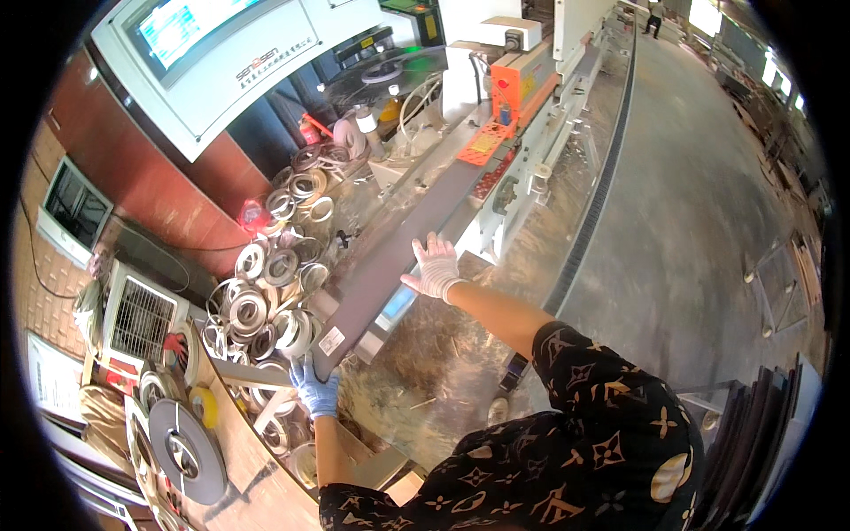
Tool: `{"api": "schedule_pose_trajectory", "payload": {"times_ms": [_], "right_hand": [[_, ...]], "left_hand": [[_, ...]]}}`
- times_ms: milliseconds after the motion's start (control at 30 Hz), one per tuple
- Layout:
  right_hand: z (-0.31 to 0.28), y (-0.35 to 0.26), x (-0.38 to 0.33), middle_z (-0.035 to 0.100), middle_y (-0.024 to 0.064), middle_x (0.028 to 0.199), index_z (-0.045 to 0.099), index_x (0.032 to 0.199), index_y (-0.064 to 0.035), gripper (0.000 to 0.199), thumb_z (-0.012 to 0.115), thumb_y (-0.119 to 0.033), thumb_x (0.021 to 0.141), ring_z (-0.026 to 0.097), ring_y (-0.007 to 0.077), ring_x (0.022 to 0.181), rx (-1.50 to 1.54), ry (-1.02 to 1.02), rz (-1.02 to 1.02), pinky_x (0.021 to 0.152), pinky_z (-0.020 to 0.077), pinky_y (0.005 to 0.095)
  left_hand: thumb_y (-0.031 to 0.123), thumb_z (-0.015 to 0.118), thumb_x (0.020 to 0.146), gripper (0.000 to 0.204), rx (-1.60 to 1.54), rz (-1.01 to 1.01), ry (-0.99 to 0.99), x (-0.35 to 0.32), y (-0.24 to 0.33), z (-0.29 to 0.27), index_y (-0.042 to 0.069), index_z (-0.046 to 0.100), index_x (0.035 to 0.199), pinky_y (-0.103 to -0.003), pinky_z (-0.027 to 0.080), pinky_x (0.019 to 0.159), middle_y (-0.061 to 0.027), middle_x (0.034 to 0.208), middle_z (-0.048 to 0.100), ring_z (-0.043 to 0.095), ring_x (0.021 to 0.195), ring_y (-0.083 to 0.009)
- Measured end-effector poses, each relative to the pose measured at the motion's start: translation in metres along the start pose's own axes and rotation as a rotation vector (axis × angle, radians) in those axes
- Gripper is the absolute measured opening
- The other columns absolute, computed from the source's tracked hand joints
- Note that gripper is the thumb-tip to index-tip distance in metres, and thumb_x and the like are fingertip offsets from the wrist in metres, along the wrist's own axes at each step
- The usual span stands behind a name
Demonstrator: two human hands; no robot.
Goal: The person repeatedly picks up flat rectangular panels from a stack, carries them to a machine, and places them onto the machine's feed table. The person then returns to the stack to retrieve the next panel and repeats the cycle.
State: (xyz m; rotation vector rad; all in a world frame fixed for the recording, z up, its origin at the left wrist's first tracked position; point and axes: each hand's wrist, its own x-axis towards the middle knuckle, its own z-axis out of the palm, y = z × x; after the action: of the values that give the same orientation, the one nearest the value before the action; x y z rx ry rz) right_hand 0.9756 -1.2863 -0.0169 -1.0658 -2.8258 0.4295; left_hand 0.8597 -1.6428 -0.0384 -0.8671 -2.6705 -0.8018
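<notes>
Left hand (315, 388), blue glove: fingers closed on near end of dark panel (403, 232). Right hand (434, 267), white glove: fingers spread flat on panel's right edge, mid-length. Panel long axis runs from left hand away toward orange feed unit (518, 81) of edge-banding machine (531, 168). Edge-band coils (266, 292) left of panel.

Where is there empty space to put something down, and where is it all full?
Bare room: the grey concrete floor right of the edge-banding machine. Crowded: the heap of tape rolls left of the long dark panel both gloved hands hold.
</notes>
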Motion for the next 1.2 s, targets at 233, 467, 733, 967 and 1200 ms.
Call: {"api": "schedule_pose_trajectory", "payload": {"times_ms": [233, 467, 733, 967, 1200], "right_hand": [[-0.014, 0.006, -0.003, 0.022, 0.0260, 0.145, 0.026, 0.143, -0.0097, 0.089, 0.058, -0.060, 0.076, 0.021, 0.0353, 0.137, 0.078, -0.018, -0.059, 0.109, 0.0140, 0.0485], [-0.013, 0.008, 0.002, 0.030, 0.0278, 0.138, 0.032, 0.139, -0.0096, 0.091, 0.066, -0.058, 0.069, 0.030, 0.0397, 0.129, 0.044, 0.128, -0.098, 0.106, 0.0207, 0.0504], [0.003, 0.035, 0.026, 0.025, 0.0288, 0.143, 0.029, 0.142, -0.0087, 0.096, 0.059, -0.065, 0.070, 0.026, 0.0377, 0.133, -0.026, 0.116, -0.072, 0.108, 0.0181, 0.0477], [-0.038, 0.087, 0.067, 0.039, 0.0213, 0.137, 0.040, 0.134, -0.0084, 0.088, 0.060, -0.065, 0.069, 0.040, 0.0339, 0.125, 0.067, 0.071, -0.013, 0.100, 0.0336, 0.0431], [-0.051, 0.115, -0.092, 0.043, 0.0184, 0.136, 0.038, 0.136, -0.0019, 0.067, 0.061, -0.040, 0.085, 0.043, 0.0277, 0.125, 1.035, -0.139, -0.098, 0.106, 0.0341, 0.0377]], "left_hand": [[0.018, 0.083, 0.050, 0.075, 0.023, -0.023, 0.131, 0.004, 0.001, 0.016, 0.011, 0.059, 0.122, -0.043, 0.032, 0.107, -0.0176, 0.140, 0.040, 0.036, 0.128, -0.0361], [0.033, 0.087, 0.045, 0.076, -0.017, -0.043, 0.161, 0.005, 0.000, 0.026, 0.015, 0.060, 0.114, -0.049, 0.033, 0.104, -0.0179, 0.138, 0.041, 0.034, 0.126, -0.0423], [0.044, 0.085, 0.051, 0.077, -0.002, -0.141, 0.054, 0.017, 0.033, 0.027, 0.018, 0.059, 0.119, -0.048, 0.031, 0.106, -0.0204, 0.140, 0.036, 0.028, 0.130, -0.0428], [0.048, 0.074, 0.061, 0.071, 0.061, -0.157, -0.047, 0.045, 0.111, 0.055, 0.025, 0.056, 0.126, -0.043, 0.023, 0.112, -0.0148, 0.148, 0.026, 0.020, 0.135, -0.0406], [0.059, 0.062, 0.071, 0.085, 0.368, 0.107, 0.093, 0.029, 0.088, 0.072, 0.002, 0.046, 0.131, -0.049, 0.027, 0.108, -0.0235, 0.140, 0.037, 0.034, 0.130, -0.0407]]}}
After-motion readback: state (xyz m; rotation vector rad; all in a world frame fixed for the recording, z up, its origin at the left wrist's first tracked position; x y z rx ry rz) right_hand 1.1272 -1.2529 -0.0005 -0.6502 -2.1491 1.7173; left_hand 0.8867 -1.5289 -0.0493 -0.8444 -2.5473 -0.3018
